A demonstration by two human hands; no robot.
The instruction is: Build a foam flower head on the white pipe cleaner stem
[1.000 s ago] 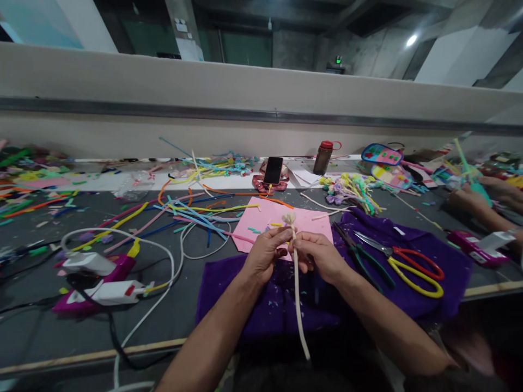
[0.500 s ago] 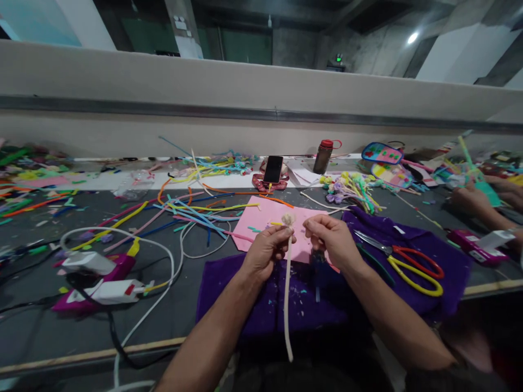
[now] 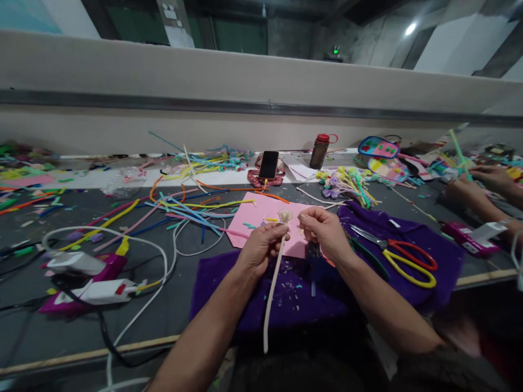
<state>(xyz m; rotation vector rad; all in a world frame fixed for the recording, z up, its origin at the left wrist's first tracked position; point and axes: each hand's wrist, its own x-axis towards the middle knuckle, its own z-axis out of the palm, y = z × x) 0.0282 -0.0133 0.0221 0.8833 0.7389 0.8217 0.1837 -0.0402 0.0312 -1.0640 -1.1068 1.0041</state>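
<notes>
The left hand is closed around a cream stem just under its little curled bud; the stem hangs down and towards the near edge, over the purple cloth. The right hand sits just right of the bud, fingers pinched together near it; whether it grips anything I cannot tell. Behind both hands lies a pink sheet. Right of them, on the cloth, are yellow-and-red scissors. Far left, glue guns and white cable. At the far side, a phone and bottle. Another person's hands work at far right.
</notes>
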